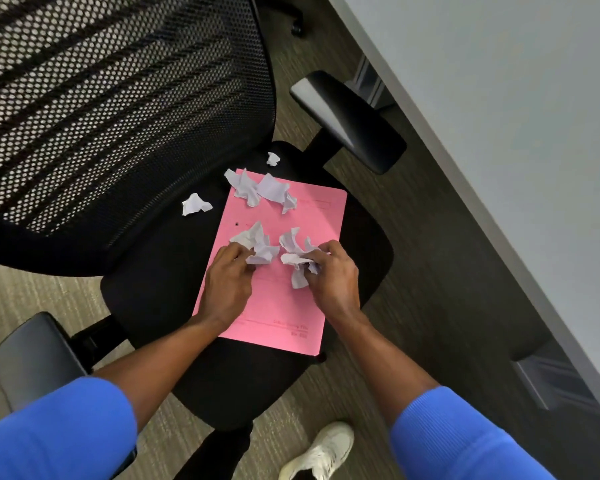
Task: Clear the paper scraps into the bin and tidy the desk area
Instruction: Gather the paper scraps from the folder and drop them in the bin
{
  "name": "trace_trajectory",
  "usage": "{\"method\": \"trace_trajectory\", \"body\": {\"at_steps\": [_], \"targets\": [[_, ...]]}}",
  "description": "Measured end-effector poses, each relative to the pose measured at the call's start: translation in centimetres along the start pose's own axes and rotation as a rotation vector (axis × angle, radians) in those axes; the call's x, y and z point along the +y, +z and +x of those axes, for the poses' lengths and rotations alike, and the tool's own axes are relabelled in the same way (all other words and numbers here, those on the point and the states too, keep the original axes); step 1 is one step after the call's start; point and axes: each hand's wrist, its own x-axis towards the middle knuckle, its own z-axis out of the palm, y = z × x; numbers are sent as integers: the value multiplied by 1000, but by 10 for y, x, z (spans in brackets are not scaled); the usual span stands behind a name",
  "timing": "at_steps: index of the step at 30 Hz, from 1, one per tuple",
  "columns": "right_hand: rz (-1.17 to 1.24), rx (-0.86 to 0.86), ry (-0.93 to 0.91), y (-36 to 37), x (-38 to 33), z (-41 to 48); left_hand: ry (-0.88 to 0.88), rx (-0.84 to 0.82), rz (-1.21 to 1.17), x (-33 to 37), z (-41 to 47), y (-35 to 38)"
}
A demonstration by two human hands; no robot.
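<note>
A pink folder (274,306) lies flat on the black seat (160,292) of an office chair. Crumpled white paper scraps are scattered over it. My left hand (227,282) pinches one crumpled scrap (257,242) near the folder's middle. My right hand (333,275) grips another crumpled scrap (297,256) beside it. A larger crumpled piece (260,190) rests on the folder's far edge. One loose scrap (195,204) sits on the seat left of the folder, and a tiny scrap (273,158) lies by the seat's far edge. No bin is in view.
The chair's mesh backrest (111,109) fills the upper left. Armrests stand at the right (350,119) and lower left (35,358). A grey desk (516,133) runs along the right side. My white shoe (323,452) is on the carpet below the seat.
</note>
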Motion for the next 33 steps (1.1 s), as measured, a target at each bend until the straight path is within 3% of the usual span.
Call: {"method": "trace_trajectory", "body": {"at_steps": [12,21,33], "targets": [[284,187,109,-27,9,-58,-81,109,-92,52,-39,-9],[320,310,313,-47,67,-147,-11,-25,-208,116,-88,31],[246,435,783,-60,187,-290,188,-364,-203,216,-163,130]]}}
